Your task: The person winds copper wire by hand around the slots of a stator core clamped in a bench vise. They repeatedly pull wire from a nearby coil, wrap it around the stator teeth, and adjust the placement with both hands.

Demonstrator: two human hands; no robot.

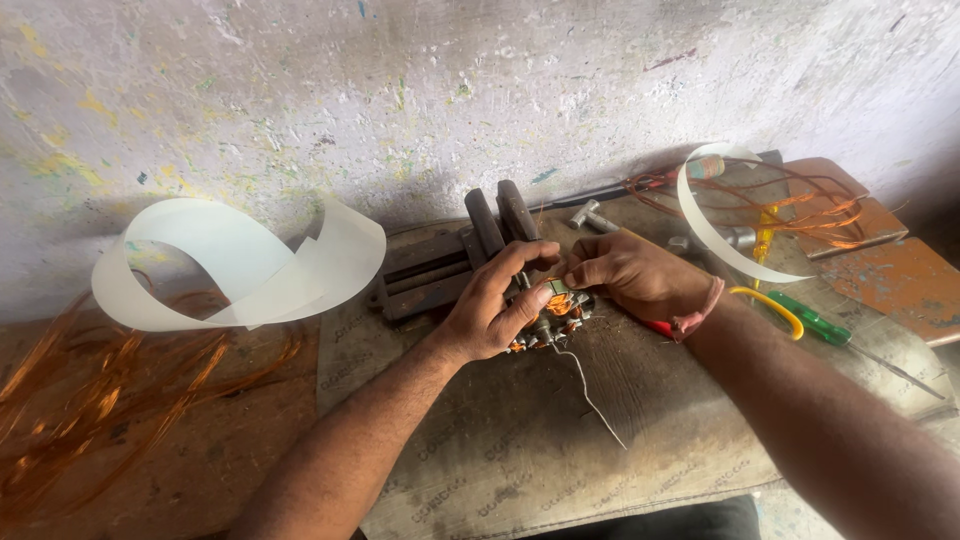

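Observation:
A small motor stator (553,318) wound with copper coils rests on a brown cardboard sheet (520,440) on the bench. My left hand (492,305) wraps around its left side, with the thumb on its front. At its upper right edge my right hand (632,275) pinches with its fingertips; what sits between them is hidden. A thin grey wire (588,392) trails from the stator toward me.
A metal vise (455,258) stands just behind the stator. Curled white plastic strips lie at the left (235,262) and right (715,232). Loose copper wire piles up at the left (110,390) and right (800,210). A green-handled screwdriver (815,322) lies at the right.

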